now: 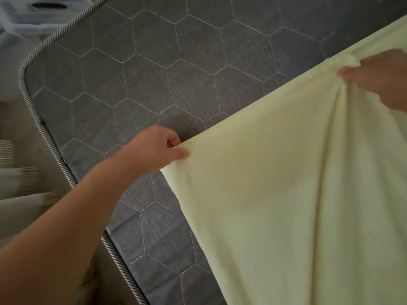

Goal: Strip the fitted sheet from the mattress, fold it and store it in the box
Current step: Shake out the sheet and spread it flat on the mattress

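Note:
A pale yellow fitted sheet hangs lifted above the grey quilted mattress, filling the lower right of the view. My left hand pinches the sheet's upper edge near the middle of the frame. At the right edge, my right hand grips a bunched, gathered part of the same edge. The edge runs taut between the two hands. The mattress top is bare, stitched in hexagons, with a twisted cord trim along its left border. No box is in view.
The mattress's rounded corner lies at the upper left. Beyond it a blurred pale bluish object lies at the top left. Striped beige fabric or slats show at the left edge, below the mattress side.

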